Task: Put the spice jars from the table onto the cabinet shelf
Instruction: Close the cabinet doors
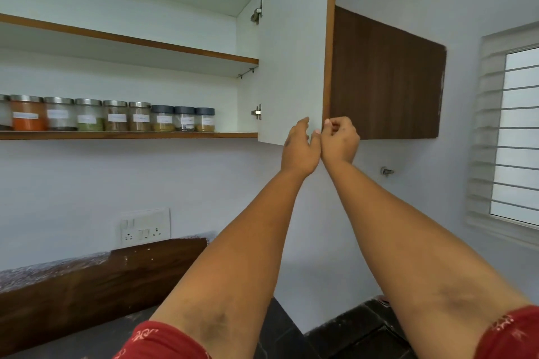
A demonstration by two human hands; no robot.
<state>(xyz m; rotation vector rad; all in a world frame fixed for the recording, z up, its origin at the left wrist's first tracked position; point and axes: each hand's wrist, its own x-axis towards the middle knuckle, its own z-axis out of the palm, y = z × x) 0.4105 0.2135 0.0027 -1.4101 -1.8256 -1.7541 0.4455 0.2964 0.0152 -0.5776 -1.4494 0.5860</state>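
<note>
both hands' fingers [303,125] on the open cabinet door [291,52] edge (right's curled)

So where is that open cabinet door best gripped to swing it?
Probably at the free vertical edge near the bottom corner of the cabinet door, coming from below and in front. No handle shows, and that brown-banded edge lies farthest from the hinges. Both hands are there: left hand on the white inner face, right hand curled by the edge.

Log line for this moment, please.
jars: lined on lower shelf | cabinet door: open | left hand: flat on door | right hand: grip on door edge
</note>
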